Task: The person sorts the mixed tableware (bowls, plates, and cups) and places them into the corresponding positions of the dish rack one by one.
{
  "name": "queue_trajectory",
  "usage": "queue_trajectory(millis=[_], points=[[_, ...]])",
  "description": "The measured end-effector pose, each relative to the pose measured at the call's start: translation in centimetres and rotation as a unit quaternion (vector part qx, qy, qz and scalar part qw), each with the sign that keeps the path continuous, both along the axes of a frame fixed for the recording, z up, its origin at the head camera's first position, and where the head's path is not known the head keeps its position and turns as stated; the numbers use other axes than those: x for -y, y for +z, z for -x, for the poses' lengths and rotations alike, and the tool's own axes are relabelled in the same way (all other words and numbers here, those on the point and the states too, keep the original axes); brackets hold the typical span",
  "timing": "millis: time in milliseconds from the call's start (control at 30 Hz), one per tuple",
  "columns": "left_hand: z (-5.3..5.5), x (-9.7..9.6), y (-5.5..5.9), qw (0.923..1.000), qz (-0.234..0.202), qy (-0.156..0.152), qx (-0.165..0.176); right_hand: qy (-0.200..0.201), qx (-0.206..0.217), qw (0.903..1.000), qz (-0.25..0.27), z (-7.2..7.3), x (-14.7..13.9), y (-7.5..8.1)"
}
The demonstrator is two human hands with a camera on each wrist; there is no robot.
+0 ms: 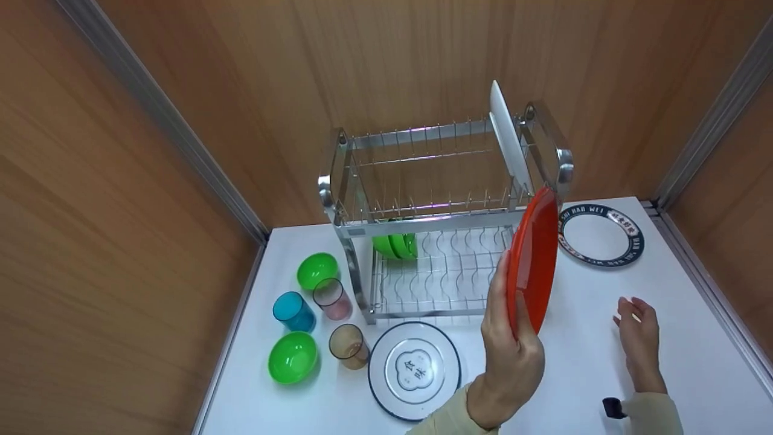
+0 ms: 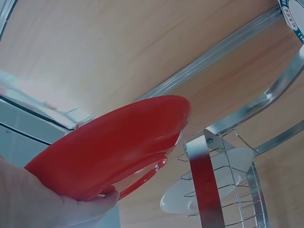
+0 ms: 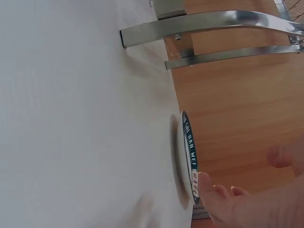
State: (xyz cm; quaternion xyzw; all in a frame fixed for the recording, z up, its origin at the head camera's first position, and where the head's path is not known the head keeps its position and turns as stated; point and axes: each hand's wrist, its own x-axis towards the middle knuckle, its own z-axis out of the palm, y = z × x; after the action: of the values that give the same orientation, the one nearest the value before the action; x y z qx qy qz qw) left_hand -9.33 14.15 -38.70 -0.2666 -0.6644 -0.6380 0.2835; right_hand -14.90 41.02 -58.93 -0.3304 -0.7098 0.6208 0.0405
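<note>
My left hand (image 1: 510,362) grips a red plate (image 1: 542,254) by its lower edge, tilted up on its side in front of the rack's right end. In the left wrist view the plate's underside (image 2: 114,147) faces the camera, with the thumb near its foot ring. Just beyond it, a white plate (image 1: 509,136) stands upright in the upper tier of the metal dish rack (image 1: 435,220). My right hand (image 1: 640,338) hangs over the table at the right, fingers loosely curled and holding nothing. A dark-rimmed plate (image 1: 631,254) lies flat beyond that hand.
Several green bowls (image 1: 395,246) stand in the rack's lower tier. Left of the rack are two green bowls (image 1: 293,357), a blue cup (image 1: 294,312), a pinkish cup (image 1: 333,300) and a brown cup (image 1: 350,347). A white plate with a blue rim (image 1: 386,386) lies in front. Wooden panels (image 1: 423,54) surround the table.
</note>
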Motion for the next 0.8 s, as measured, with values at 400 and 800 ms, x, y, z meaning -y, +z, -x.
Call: queue_trajectory(millis=[400, 800], points=[[1.1, 0.8, 1.3, 0.9992, -0.031, 0.025, -0.006, 0.003, -0.011, 0.9989, 0.045, 2.2, -1.3, -2.1], [2.1, 1.1, 2.1, 0.9969, -0.052, 0.056, -0.020, 0.011, 0.000, 0.9964, 0.084, 3.7, -2.0, -2.8]])
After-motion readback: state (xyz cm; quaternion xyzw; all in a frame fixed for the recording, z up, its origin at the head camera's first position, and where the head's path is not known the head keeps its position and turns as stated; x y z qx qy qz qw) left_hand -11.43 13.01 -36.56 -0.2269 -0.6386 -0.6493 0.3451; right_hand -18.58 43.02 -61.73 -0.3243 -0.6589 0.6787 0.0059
